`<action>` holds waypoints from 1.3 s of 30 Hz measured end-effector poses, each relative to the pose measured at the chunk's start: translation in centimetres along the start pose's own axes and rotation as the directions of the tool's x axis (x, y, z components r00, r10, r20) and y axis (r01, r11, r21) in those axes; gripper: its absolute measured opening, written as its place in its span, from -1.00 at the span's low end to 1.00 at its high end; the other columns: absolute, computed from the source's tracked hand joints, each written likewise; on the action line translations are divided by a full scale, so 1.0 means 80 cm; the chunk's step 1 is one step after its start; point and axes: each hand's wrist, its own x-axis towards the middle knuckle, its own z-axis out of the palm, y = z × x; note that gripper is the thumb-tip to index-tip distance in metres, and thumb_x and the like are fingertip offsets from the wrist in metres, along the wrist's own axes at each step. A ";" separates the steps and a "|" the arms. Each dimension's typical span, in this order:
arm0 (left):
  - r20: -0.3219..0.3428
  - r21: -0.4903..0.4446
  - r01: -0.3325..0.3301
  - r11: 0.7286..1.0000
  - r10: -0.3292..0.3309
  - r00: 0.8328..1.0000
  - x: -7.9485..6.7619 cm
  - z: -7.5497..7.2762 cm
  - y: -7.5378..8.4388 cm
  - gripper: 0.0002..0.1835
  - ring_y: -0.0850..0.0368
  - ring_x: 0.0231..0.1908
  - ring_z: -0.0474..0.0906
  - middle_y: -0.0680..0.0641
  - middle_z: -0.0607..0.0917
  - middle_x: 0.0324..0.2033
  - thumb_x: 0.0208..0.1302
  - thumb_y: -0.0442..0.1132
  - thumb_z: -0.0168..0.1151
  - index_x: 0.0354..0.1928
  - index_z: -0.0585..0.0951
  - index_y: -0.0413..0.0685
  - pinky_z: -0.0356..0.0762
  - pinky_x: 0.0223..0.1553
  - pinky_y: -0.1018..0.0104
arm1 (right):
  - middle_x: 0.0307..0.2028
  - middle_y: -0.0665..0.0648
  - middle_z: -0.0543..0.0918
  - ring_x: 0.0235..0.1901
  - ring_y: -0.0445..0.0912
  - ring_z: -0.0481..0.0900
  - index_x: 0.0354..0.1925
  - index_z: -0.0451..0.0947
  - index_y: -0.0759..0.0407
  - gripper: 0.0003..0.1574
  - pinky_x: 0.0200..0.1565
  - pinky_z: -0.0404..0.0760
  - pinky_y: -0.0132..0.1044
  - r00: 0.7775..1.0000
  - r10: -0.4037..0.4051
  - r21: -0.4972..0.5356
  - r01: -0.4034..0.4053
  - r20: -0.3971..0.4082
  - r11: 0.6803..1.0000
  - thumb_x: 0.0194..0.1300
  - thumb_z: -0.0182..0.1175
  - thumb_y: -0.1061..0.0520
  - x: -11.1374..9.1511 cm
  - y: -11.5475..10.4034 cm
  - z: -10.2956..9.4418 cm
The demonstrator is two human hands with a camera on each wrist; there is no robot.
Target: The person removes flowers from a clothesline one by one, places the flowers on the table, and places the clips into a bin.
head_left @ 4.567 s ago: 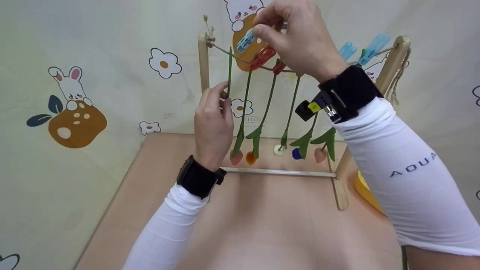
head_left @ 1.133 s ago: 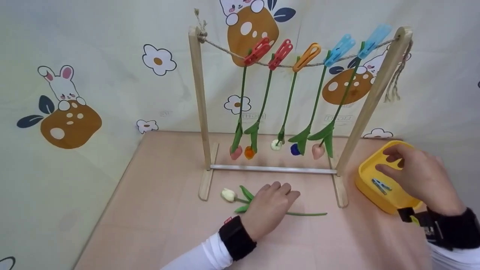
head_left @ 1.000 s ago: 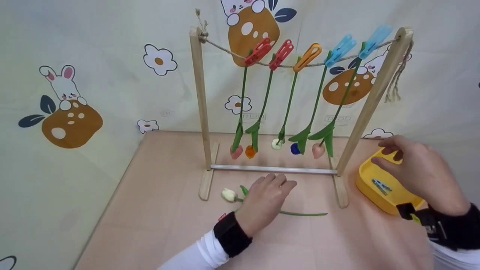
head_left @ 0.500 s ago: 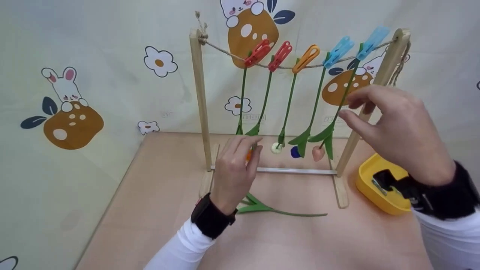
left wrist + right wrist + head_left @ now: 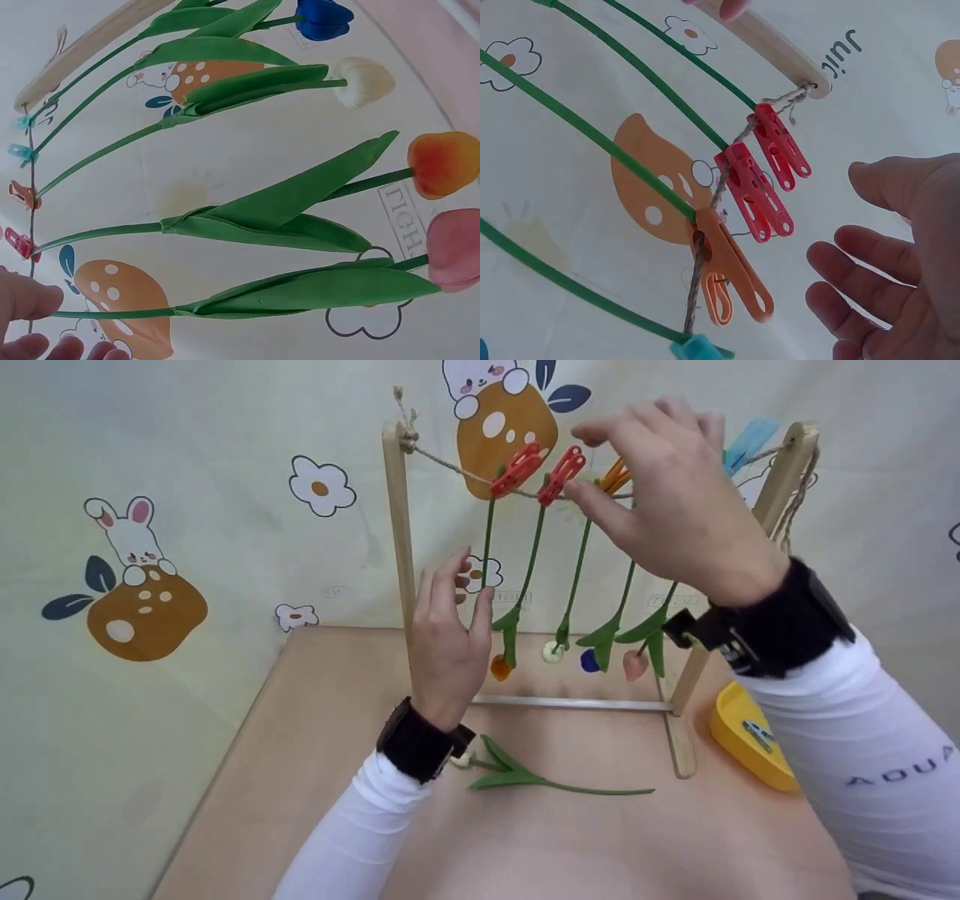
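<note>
My left hand (image 5: 450,637) is raised at the leftmost pink tulip (image 5: 454,251), its fingers parted around the upper stem without pinching it. My right hand (image 5: 675,510) hovers in front of the line with thumb and fingers spread; in the right wrist view it is apart from the two red clothespins (image 5: 756,191) and the orange clothespin (image 5: 731,262). Each clothespin grips a tulip stem on the twine (image 5: 442,461), flowers downward. Beside the pink one hang an orange tulip (image 5: 444,165), a white tulip (image 5: 364,81) and a blue tulip (image 5: 324,19).
A wooden rack (image 5: 780,487) carries the twine. Below it on the table lies another tulip with a pale bloom (image 5: 525,776), partly behind my left wrist. At right, a yellow basket (image 5: 724,731) holds a bluish clothespin (image 5: 757,735), partly covered by my right sleeve.
Earlier my right hand held a blue clothespin and my left a stem at the line. Later they were at the basket and above the lying tulip. Now both have risen, empty, to the line.
</note>
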 end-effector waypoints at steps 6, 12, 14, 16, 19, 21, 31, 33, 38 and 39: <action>0.050 -0.058 0.094 0.994 -0.091 0.995 0.019 0.010 -0.002 -0.46 0.01 0.00 0.64 -0.17 0.65 0.12 0.48 -0.40 0.32 0.45 0.50 -0.25 0.64 0.07 0.29 | 0.32 0.22 0.60 0.37 0.17 0.33 0.45 0.46 0.23 -0.38 0.25 0.06 0.16 0.991 0.024 -0.008 -0.024 0.130 1.000 0.63 0.17 -0.08 0.038 -0.008 0.012; 0.060 -0.116 0.145 0.983 -0.139 0.988 0.022 0.017 -0.007 -0.56 0.08 -0.12 0.66 -0.16 0.70 -0.02 0.46 -0.50 0.29 0.34 0.59 -0.28 0.65 -0.02 0.35 | 0.22 0.18 0.68 0.31 0.12 0.38 0.36 0.57 0.22 -0.48 0.22 0.02 0.16 0.983 0.023 0.012 -0.025 0.182 1.000 0.65 0.13 -0.05 0.055 -0.013 0.025; 0.060 -0.119 0.158 0.980 -0.152 0.987 0.022 0.018 -0.008 -0.58 0.08 -0.16 0.66 -0.15 0.70 -0.07 0.44 -0.53 0.28 0.30 0.62 -0.27 0.66 -0.05 0.35 | 0.19 0.16 0.70 0.28 0.11 0.40 0.32 0.60 0.21 -0.51 0.21 -0.01 0.16 0.982 0.031 0.019 -0.035 0.187 0.999 0.65 0.14 -0.04 0.056 -0.013 0.027; 0.064 -0.119 0.164 0.979 -0.158 0.985 0.022 0.018 -0.009 -0.60 0.09 -0.17 0.65 -0.14 0.70 -0.09 0.44 -0.54 0.27 0.28 0.63 -0.27 0.66 -0.06 0.35 | 0.17 0.15 0.70 0.27 0.10 0.41 0.30 0.61 0.20 -0.53 0.21 -0.03 0.15 0.982 0.042 0.024 -0.047 0.186 0.999 0.64 0.15 -0.03 0.055 -0.014 0.028; 0.064 -0.125 0.168 0.978 -0.161 0.985 0.023 0.018 -0.009 -0.61 0.09 -0.17 0.64 -0.13 0.69 -0.11 0.45 -0.55 0.27 0.27 0.64 -0.26 0.66 -0.06 0.34 | 0.14 0.13 0.71 0.25 0.09 0.40 0.26 0.64 0.19 -0.57 0.20 -0.05 0.14 0.984 0.044 0.028 -0.050 0.173 0.998 0.65 0.14 -0.01 0.055 -0.016 0.028; 0.063 -0.124 0.169 0.978 -0.162 0.985 0.023 0.017 -0.009 -0.62 0.10 -0.17 0.63 -0.12 0.69 -0.12 0.45 -0.54 0.26 0.26 0.65 -0.26 0.66 -0.07 0.34 | 0.11 0.13 0.73 0.23 0.09 0.40 0.24 0.66 0.18 -0.59 0.19 -0.07 0.15 0.987 0.040 0.026 -0.044 0.158 0.999 0.65 0.14 -0.01 0.055 -0.016 0.029; 0.066 -0.061 0.176 0.982 -0.172 0.983 0.022 0.013 -0.009 -0.64 0.12 -0.19 0.65 -0.05 0.70 -0.11 0.49 -0.48 0.26 0.26 0.66 -0.20 0.66 -0.09 0.35 | 0.02 0.15 0.79 0.14 0.11 0.44 0.12 0.74 0.21 -0.61 0.20 -0.07 0.20 0.999 0.020 0.015 -0.021 0.036 1.000 0.62 0.18 -0.02 0.050 -0.011 0.023; 0.063 -0.017 0.169 0.985 -0.168 0.984 0.021 0.011 -0.009 -0.65 0.16 -0.20 0.66 -0.02 0.71 -0.11 0.50 -0.45 0.27 0.26 0.67 -0.16 0.65 -0.10 0.38 | 0.02 0.16 0.80 0.12 0.13 0.45 0.11 0.75 0.21 -0.61 0.19 -0.07 0.19 1.000 0.002 0.021 -0.002 0.000 1.000 0.62 0.19 -0.02 0.047 -0.008 0.022; 0.050 -0.025 0.149 0.989 -0.148 0.988 0.017 0.004 -0.006 -0.66 0.16 -0.23 0.65 -0.03 0.71 -0.13 0.48 -0.46 0.29 0.23 0.68 -0.17 0.66 -0.13 0.37 | 0.03 0.21 0.78 0.10 0.20 0.44 0.13 0.72 0.25 -0.58 0.18 -0.09 0.23 0.996 -0.045 0.029 0.047 -0.080 0.998 0.64 0.16 -0.03 0.034 0.000 0.018; 0.045 -0.042 0.140 0.989 -0.139 0.989 0.016 0.003 -0.005 -0.66 0.15 -0.23 0.65 -0.05 0.71 -0.13 0.47 -0.47 0.29 0.23 0.68 -0.19 0.66 -0.13 0.36 | 0.04 0.21 0.78 0.10 0.21 0.43 0.13 0.72 0.26 -0.58 0.18 -0.09 0.23 0.995 -0.047 0.032 0.050 -0.092 0.998 0.64 0.15 -0.02 0.030 0.002 0.017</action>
